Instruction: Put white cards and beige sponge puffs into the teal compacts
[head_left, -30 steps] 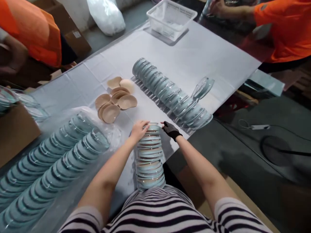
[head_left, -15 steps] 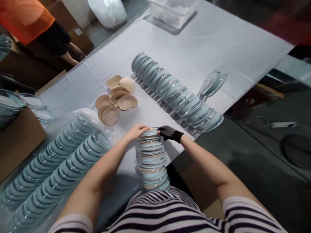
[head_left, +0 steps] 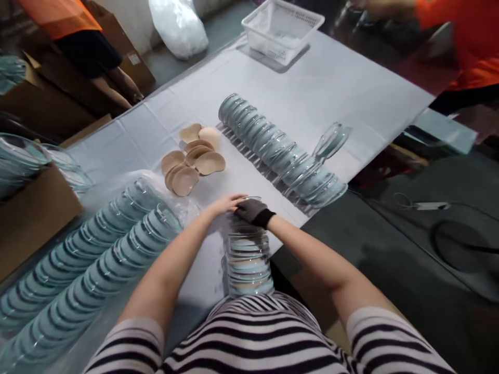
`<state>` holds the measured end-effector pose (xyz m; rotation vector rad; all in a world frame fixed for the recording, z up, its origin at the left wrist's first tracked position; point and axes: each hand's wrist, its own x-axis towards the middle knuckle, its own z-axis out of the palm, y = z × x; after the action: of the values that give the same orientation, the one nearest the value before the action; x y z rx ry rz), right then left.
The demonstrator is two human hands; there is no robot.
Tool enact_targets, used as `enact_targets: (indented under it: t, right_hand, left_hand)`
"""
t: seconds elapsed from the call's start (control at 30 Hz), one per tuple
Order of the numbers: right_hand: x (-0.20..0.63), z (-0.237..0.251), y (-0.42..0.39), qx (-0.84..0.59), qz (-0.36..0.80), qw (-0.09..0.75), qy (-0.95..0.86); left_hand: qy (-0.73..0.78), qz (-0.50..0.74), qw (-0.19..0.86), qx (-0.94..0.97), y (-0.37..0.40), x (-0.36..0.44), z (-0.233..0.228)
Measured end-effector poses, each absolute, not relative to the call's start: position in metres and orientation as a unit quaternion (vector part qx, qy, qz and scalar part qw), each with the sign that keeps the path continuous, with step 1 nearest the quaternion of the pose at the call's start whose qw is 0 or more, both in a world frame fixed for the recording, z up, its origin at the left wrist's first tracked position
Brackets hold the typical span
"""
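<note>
In front of my striped shirt stands a stack of clear, blue-tinted plastic shells (head_left: 249, 265), with beige layers showing between some of them. My bare left hand (head_left: 231, 202) holds the left rim of the shell at the stack's far end, fingers closed. My right hand (head_left: 252, 211), in a dark fingerless glove, reaches across that same end. Its closed fingertips meet my left fingers at the rim and are partly hidden. Beyond my left hand lie several beige curved pads (head_left: 185, 181) in a loose pile.
A long row of shells (head_left: 273, 145) lies on the white table (head_left: 351, 78), one pair sticking out. Two more rows (head_left: 97, 280) are at left beside a cardboard box (head_left: 35, 223). A white basket (head_left: 283, 39) stands at the back. People in orange are at both far sides.
My right hand has moved left across the end of the stack to meet my left hand. The view has shifted, and a person in orange has come into view at right.
</note>
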<state>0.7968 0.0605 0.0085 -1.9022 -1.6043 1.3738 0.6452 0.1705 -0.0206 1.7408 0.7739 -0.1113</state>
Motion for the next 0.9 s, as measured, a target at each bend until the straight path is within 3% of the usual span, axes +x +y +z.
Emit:
enact_targets:
  t: [0.13, 0.27, 0.43, 0.6, 0.8, 0.9]
  right_hand:
    - [0.846, -0.028, 0.01, -0.727, 0.577, 0.086, -0.363]
    - [0.849, -0.071, -0.009, -0.627, 0.715, 0.059, -0.303]
    - [0.848, -0.08, -0.003, -0.595, 0.725, 0.052, -0.342]
    - [0.854, -0.064, -0.01, -0.606, 0.717, 0.149, -0.31]
    - [0.843, -0.047, -0.013, -0.643, 0.684, 0.113, -0.326]
    - [0.822, -0.019, -0.003, -0.626, 0.635, 0.129, -0.434]
  left_hand:
    - [0.382, 0.051, 0.397, 0.833, 0.126, 0.626, -0.032]
    - [0.384, 0.032, 0.371, 0.845, 0.118, 0.626, -0.033]
    - [0.365, 0.003, 0.381, 0.849, 0.132, 0.627, -0.028]
    - [0.337, -0.039, 0.401, 0.851, 0.137, 0.632, -0.016]
    - [0.326, -0.135, 0.326, 0.877, 0.125, 0.636, 0.005]
    - [0.323, -0.152, 0.338, 0.871, 0.126, 0.64, 0.007]
